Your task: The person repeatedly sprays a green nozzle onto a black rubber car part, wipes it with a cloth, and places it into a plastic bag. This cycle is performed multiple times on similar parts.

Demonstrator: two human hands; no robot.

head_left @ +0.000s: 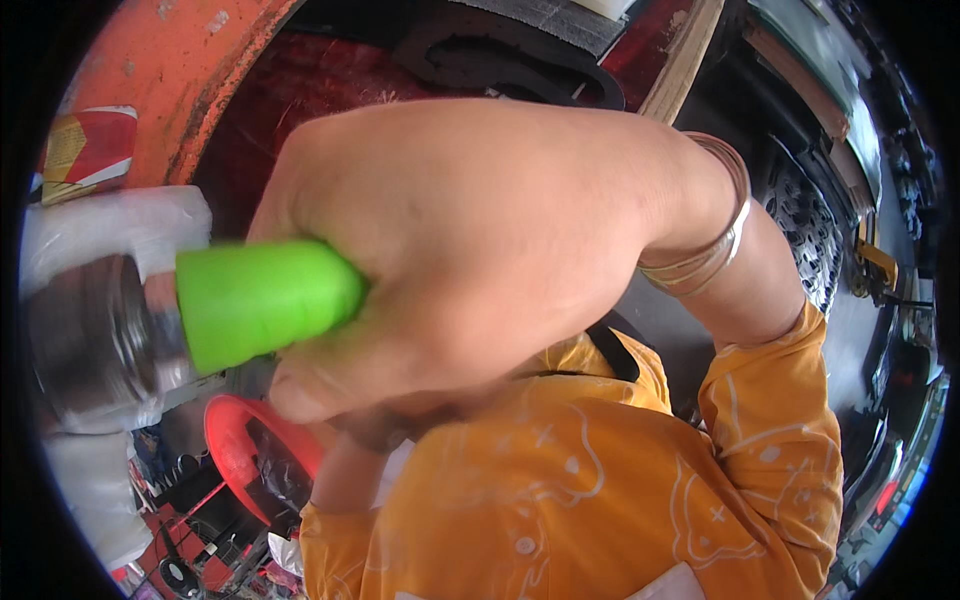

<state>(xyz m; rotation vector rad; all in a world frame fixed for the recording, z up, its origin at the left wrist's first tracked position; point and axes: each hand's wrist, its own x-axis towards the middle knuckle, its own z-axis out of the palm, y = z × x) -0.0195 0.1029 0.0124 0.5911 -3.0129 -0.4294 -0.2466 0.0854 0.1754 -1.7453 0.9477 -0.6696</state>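
My right hand (470, 240), closed and seen from its back, fills the middle of the view close up. Thin bangles (735, 235) circle its wrist. At its left side a bright green tapered piece (265, 300) sticks out, its rounded end against the hand and its flat end pointing left. Its kind does not show clearly. Just beyond that flat end is a blurred dark cylinder (95, 340) with a shiny ringed edge. My left forearm (348, 478) comes up from the lower left; the fingers of my left hand are hidden behind the right one.
A worn orange surface (165, 90) is at the upper left, with white wrapped packages (120, 225) below it. A red basin (222, 440) stands lower left. Dark cut sheets (500, 60) lie on a dark red surface beside a wooden strip (680, 65).
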